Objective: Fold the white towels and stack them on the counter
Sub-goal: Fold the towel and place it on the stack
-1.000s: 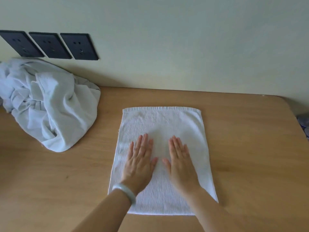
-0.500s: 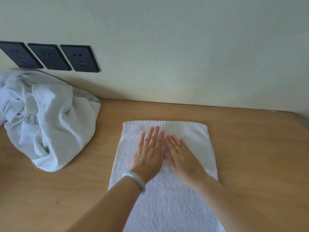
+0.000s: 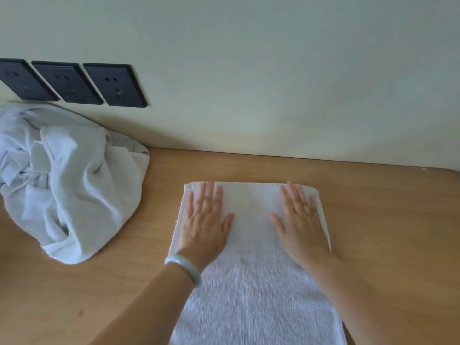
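Your left hand (image 3: 202,220) and right hand (image 3: 300,220) lie palm down on the towel (image 3: 251,282), fingers straight and only slightly spread. Neither hand grips anything. The left hand sits by the far left corner, the right hand by the far right corner, with bare towel between the thumbs. This placement presses the far end flat on the counter (image 3: 385,232), so that the edges lie square and no crease is trapped (judged from the pose, this is a smoothing step).

The towel lies lengthwise in front of you. Its far edge runs parallel to the wall and short of it; its near end leaves the view at the bottom. The far edge looks rounded, like a fold, but this cannot be confirmed.

The pile (image 3: 67,185) of unfolded white cloth sits at the left, against the wall below the sockets (image 3: 114,85) and apart from the towel, where it cannot catch in the fold. No finished stack is in view, so treat the task as at an early stage
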{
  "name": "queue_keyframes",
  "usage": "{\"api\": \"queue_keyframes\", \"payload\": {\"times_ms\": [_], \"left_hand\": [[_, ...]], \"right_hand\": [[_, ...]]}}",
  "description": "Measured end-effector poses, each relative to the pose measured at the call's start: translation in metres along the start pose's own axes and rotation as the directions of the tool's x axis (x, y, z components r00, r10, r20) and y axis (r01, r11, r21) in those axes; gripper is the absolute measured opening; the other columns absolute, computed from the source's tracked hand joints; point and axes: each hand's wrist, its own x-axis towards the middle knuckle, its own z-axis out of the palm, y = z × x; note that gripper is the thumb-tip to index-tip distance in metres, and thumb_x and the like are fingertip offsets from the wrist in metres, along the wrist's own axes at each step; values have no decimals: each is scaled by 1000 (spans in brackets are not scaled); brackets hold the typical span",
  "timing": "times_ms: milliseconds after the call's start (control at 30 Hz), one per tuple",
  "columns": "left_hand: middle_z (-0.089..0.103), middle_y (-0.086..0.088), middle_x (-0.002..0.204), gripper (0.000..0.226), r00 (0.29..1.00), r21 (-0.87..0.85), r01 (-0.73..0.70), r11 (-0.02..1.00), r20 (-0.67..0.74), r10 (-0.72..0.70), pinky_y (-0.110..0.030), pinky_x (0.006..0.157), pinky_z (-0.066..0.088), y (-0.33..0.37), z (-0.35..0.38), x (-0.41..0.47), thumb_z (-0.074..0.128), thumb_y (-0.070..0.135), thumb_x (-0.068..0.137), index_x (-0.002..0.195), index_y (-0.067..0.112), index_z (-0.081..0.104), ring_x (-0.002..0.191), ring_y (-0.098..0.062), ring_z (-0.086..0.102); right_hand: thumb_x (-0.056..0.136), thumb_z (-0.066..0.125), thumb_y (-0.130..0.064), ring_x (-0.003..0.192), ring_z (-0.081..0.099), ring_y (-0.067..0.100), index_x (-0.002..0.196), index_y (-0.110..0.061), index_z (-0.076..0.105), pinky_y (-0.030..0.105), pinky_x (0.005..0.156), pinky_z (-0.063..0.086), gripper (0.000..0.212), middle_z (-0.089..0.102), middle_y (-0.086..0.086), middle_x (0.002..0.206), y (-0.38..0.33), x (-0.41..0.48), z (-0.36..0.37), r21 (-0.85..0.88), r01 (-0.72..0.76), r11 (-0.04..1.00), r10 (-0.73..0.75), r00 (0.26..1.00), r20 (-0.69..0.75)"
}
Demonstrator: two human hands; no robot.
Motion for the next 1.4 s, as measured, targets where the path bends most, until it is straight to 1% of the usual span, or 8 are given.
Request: {"api": "queue_keyframes", "payload": {"times_ms": [100, 300, 500, 767, 900, 1033, 1233, 1400], "left_hand": [[-9, 0, 163, 69, 997, 6, -40, 999, 71, 39, -45, 122, -6, -7, 1, 13, -2, 58, 93, 156, 28, -5, 151, -20, -10], [-4, -8, 164, 73, 989, 4, 135, 991, 57, -135, -47, 122, -4, -27, -7, 11, -5, 55, 94, 157, 19, 2, 151, -22, -8], [-3, -6, 165, 63, 999, -82, -42, 996, -9, 41, -49, 121, 4, 42, 1, -76, 17, 49, 103, 157, 19, 6, 151, -22, -6], [10, -9, 163, 71, 954, -85, 299, 951, 36, -297, -47, 121, 6, -35, -5, -140, 4, 57, 97, 156, 18, 8, 151, -23, 5], [11, -12, 163, 66, 993, -16, -111, 994, 34, 111, -50, 118, 16, -9, -22, -177, 25, 45, 100, 155, 9, 18, 151, -28, 9], [9, -8, 164, 66, 897, -50, -426, 903, 109, 429, -45, 115, 20, 28, -17, -208, 33, 45, 101, 154, 9, 21, 151, -25, 10], [18, -14, 161, 57, 980, -147, -174, 974, 68, 185, -50, 114, 27, 74, -8, -198, 21, 23, 99, 151, 2, 26, 149, -30, 19], [10, -6, 164, 61, 996, -111, -30, 993, 76, 39, -54, 118, 16, 58, 6, -206, 29, 33, 99, 156, 14, 18, 151, -23, 8]], "right_hand": [[93, -6, -59, 149, -6, 15, 155, -17, 9, 39, 119, -7, 76, 2, 2, 162, 3, 11, 10, -24, 63, 998, -62, 997, 53], [82, -15, -59, 149, 3, 27, 153, -4, 4, 47, 120, 1, 93, 8, 12, 162, 33, 15, -5, -56, -401, 914, 404, 914, 40], [99, 21, -50, 150, 7, 24, 152, -1, 15, 46, 120, 9, 72, 10, 12, 161, -62, -71, 6, 49, -117, 992, 121, 989, -90], [99, 4, -55, 142, 29, 33, 147, 3, 19, 51, 113, 22, 76, 30, 20, 153, 16, -151, 1, -3, -433, 901, 433, 901, -12], [100, 32, -46, 146, 21, 30, 150, -1, 22, 47, 115, 22, 69, 20, 16, 159, -13, -191, -17, 58, 30, 998, -26, 997, -76], [99, 38, -44, 149, 13, 22, 151, -5, 24, 43, 114, 21, 67, 13, 8, 162, -51, -216, -15, 72, 409, 910, -413, 908, 63], [96, 31, -13, 146, 23, 24, 145, 3, 34, 41, 116, 19, 52, 28, 14, 156, -115, -183, 4, 361, 9, 932, 13, 998, -59], [98, 31, -37, 148, 18, 20, 150, -4, 28, 46, 119, 15, 62, 22, 9, 159, -104, -201, 16, 179, -167, 970, 170, 985, 1]]}}
